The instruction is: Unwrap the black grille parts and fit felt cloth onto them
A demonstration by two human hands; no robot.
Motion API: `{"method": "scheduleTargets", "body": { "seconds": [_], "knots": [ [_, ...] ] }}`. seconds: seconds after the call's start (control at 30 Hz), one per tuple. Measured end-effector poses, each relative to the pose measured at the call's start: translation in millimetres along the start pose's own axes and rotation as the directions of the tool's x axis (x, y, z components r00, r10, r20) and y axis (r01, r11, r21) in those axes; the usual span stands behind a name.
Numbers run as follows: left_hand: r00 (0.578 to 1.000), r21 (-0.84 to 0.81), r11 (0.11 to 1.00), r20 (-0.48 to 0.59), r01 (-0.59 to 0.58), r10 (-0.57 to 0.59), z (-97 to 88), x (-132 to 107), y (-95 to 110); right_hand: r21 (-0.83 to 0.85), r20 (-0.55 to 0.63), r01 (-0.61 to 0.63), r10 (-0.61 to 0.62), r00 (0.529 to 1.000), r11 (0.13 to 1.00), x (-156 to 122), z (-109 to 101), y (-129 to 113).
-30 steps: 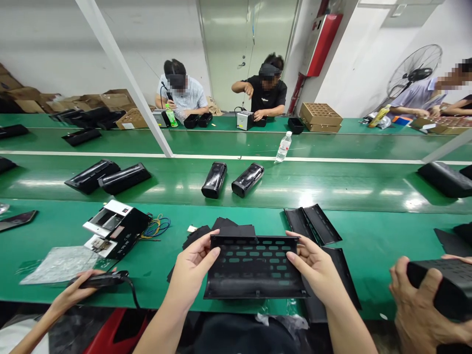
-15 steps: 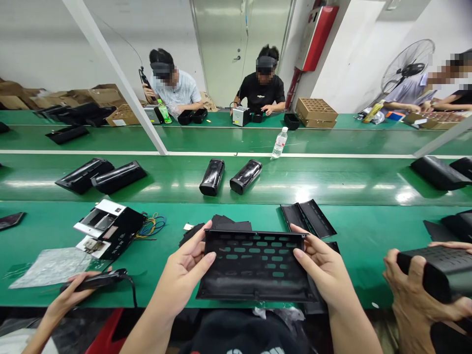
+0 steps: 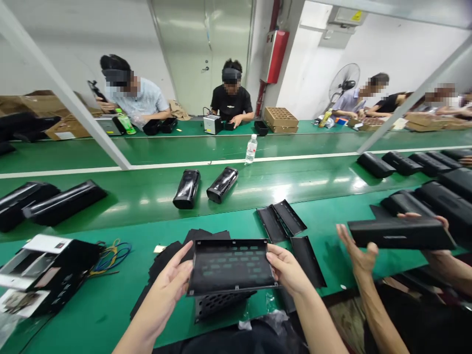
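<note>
Between my hands is a black plastic panel (image 3: 232, 270) with rows of oblong slots, its hollow inner side facing me. My left hand (image 3: 177, 273) pinches its left end, thumb toward me. At the right end, my right hand (image 3: 285, 268) grips the edge the same way. Below the panel, another perforated black part (image 3: 221, 302) shows partly; most of it is hidden. Behind my left hand lies a pile of thin black sheets (image 3: 162, 263). Several similar black panels (image 3: 308, 260) rest on the green table beyond my right hand.
A white and black machine (image 3: 47, 275) with coloured wires stands at left. Glossy black housings (image 3: 187, 188) lie on the green conveyor (image 3: 155, 191), near a water bottle (image 3: 251, 149). At right, a co-worker's hands hold a long black housing (image 3: 401, 233). People sit opposite.
My view has swung to the right. The panel has tilted in my hands, and a perforated part now shows beneath it. The co-worker at right has turned and moved the housing farther from me.
</note>
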State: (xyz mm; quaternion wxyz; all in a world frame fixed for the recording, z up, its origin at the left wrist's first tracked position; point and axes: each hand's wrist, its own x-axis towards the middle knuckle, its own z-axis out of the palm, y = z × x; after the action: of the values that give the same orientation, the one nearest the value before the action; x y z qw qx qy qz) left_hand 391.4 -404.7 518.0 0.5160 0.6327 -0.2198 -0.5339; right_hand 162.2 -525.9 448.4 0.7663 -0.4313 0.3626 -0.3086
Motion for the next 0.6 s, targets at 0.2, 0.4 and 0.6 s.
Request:
{"method": "scheduleTargets", "body": {
  "seconds": [0.2,0.4,0.6],
  "knots": [
    [0.996,0.243,0.969,-0.085,0.041,-0.02,-13.8,32,-16,0.211,-0.551,0.134,0.005,0.834,0.968,26,-54,45],
    [0.962,0.721,0.679,-0.259,0.135,0.083,-54.6,82,-73,0.076,-0.84,0.197,-0.044,0.541,0.978,57,-149,41],
    [0.947,0.874,0.434,-0.298,0.22,0.119,-67.5,101,-116,-0.177,-0.824,0.084,-0.194,0.532,0.981,74,-215,25]
  ]
}}
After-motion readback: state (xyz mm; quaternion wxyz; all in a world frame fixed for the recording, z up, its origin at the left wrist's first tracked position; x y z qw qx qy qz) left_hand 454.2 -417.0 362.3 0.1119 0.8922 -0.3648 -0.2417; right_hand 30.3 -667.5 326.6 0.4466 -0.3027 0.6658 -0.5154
